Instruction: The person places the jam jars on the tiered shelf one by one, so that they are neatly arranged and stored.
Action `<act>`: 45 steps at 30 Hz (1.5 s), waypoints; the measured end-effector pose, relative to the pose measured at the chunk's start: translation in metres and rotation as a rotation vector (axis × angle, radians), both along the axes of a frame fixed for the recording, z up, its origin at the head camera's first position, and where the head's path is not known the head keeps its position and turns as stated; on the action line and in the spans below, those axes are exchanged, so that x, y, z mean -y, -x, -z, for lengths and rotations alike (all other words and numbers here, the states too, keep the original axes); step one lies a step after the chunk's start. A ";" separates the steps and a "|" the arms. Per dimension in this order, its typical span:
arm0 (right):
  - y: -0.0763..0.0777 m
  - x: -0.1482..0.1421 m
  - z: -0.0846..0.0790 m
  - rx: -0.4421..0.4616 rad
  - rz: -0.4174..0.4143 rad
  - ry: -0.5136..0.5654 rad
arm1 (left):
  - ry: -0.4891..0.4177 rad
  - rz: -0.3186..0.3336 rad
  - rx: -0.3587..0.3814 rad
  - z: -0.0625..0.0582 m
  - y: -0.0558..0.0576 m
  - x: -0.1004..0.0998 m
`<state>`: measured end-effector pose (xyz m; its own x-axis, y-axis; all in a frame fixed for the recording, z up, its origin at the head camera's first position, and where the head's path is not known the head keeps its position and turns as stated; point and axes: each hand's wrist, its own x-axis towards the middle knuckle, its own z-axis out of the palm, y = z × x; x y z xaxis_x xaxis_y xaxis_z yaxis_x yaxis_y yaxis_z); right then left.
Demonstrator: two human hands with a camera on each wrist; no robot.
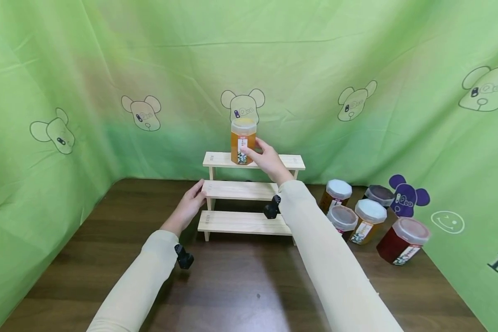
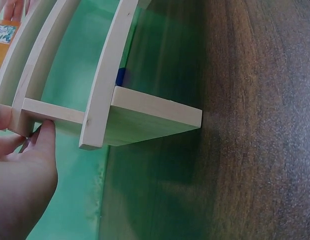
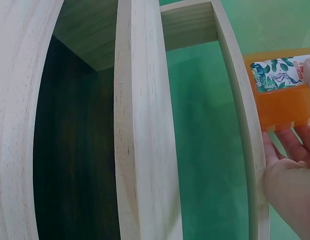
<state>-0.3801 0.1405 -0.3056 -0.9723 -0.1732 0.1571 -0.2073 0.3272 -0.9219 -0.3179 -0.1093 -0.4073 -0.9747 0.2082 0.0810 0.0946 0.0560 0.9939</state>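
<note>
A three-step wooden display stand (image 1: pixel 242 190) is on the brown table in the middle of the head view. My right hand (image 1: pixel 270 163) holds a clear-lidded jar of orange contents (image 1: pixel 235 145) at the top step, left of its middle. In the right wrist view the labelled jar (image 3: pixel 282 107) is at that step's edge, thumb on the label side and fingers on another side. Whether its base touches the wood cannot be told. Meanwhile my left hand (image 1: pixel 187 208) grips the left end of the middle step; the left wrist view shows thumb and fingers (image 2: pixel 46 142) around the wood.
Right of the stand are several more jars: a dark one with a white lid (image 1: pixel 335 196), one with a clear lid (image 1: pixel 342 219), an amber one (image 1: pixel 369 219), a dark-lidded one (image 1: pixel 379 195) and a red one (image 1: pixel 402 242). Green cloth (image 1: pixel 182 60) hangs behind and beside the table (image 1: pixel 232 286).
</note>
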 end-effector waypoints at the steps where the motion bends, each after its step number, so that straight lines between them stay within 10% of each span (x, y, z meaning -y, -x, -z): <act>1: 0.000 0.000 0.000 0.000 0.001 0.000 | -0.003 0.001 -0.003 0.000 0.000 0.000; 20: 0.000 0.004 0.004 0.024 0.020 0.050 | 0.025 -0.005 0.001 0.001 0.001 0.001; 45: -0.044 -0.029 -0.018 0.051 -0.008 -0.070 | 0.004 -0.010 -0.003 -0.001 -0.003 -0.001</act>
